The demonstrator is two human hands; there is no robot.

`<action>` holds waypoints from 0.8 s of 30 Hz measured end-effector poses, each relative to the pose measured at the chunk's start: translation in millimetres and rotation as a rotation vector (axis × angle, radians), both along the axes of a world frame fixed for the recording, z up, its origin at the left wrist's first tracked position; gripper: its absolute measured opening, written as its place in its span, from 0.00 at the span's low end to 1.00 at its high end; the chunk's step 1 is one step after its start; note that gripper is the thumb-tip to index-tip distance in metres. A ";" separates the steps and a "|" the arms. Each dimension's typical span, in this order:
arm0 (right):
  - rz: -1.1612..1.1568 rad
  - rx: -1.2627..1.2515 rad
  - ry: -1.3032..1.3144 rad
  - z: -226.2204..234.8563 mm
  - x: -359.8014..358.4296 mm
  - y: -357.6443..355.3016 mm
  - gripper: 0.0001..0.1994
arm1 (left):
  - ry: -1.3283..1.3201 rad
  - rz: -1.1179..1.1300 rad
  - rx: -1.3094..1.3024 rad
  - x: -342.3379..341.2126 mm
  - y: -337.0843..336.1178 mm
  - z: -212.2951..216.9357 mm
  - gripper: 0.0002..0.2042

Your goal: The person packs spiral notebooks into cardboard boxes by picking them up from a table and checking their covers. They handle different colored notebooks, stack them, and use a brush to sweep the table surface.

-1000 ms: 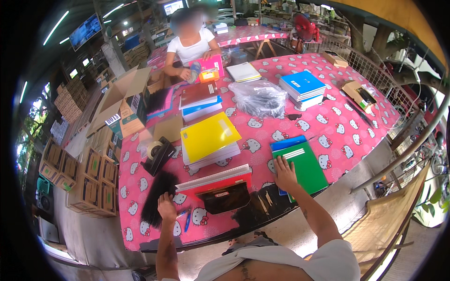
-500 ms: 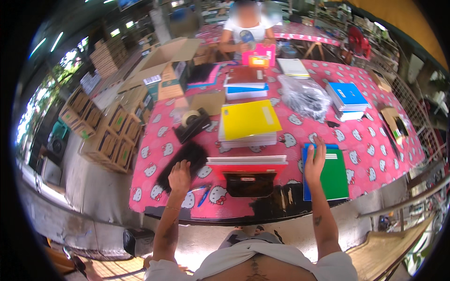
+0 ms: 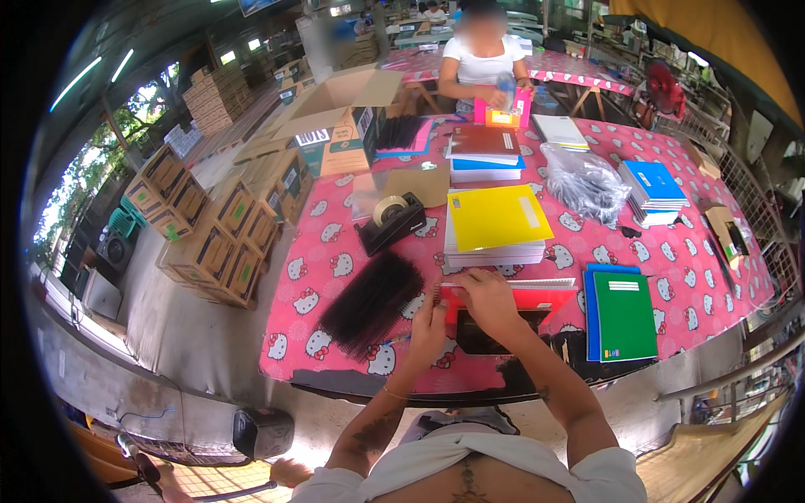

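Note:
A red notebook (image 3: pixel 537 298) lies on top of a black binding machine (image 3: pixel 486 334) at the near edge of the pink patterned table (image 3: pixel 335 260). My right hand (image 3: pixel 485 299) rests flat on the red cover's left part. My left hand (image 3: pixel 428 326) pinches the notebook's left edge, where a row of binding teeth shows. A heap of black plastic binding combs (image 3: pixel 369 303) lies just left of my left hand.
A green notebook on blue ones (image 3: pixel 625 314) lies right of the machine. Behind are a yellow-topped stack (image 3: pixel 496 222), a tape dispenser (image 3: pixel 390 220), a bag of black combs (image 3: pixel 587 180) and blue books (image 3: pixel 654 189). Another person (image 3: pixel 482 59) sits across. Cardboard boxes (image 3: pixel 226 226) stand left.
My right hand has left the green notebook and moved left onto the red one. My left hand has moved from the black combs to the notebook's edge. The view shifted left.

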State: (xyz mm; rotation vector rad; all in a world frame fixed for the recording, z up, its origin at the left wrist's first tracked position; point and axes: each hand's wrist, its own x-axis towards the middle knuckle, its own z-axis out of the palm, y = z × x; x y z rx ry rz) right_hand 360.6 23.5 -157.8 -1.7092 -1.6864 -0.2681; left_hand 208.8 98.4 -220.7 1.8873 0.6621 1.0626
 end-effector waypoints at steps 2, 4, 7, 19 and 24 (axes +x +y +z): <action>0.003 -0.007 0.015 7.0 -2.2 -2.3 0.08 | -0.309 0.005 -0.114 5.2 1.8 1.7 0.20; -0.004 -0.009 -0.028 11.2 -0.7 -5.6 0.06 | -0.162 -0.029 -0.050 -6.9 15.2 19.6 0.21; -0.032 0.000 0.019 5.3 5.1 -1.2 0.06 | 0.057 0.020 0.072 -18.8 10.3 72.0 0.21; -0.002 -0.093 0.135 12.3 7.6 2.5 0.07 | 0.055 -0.020 0.259 -15.8 15.7 54.2 0.08; -0.001 -0.110 0.144 15.3 7.7 5.0 0.07 | 0.036 0.003 0.284 -9.9 21.0 47.1 0.07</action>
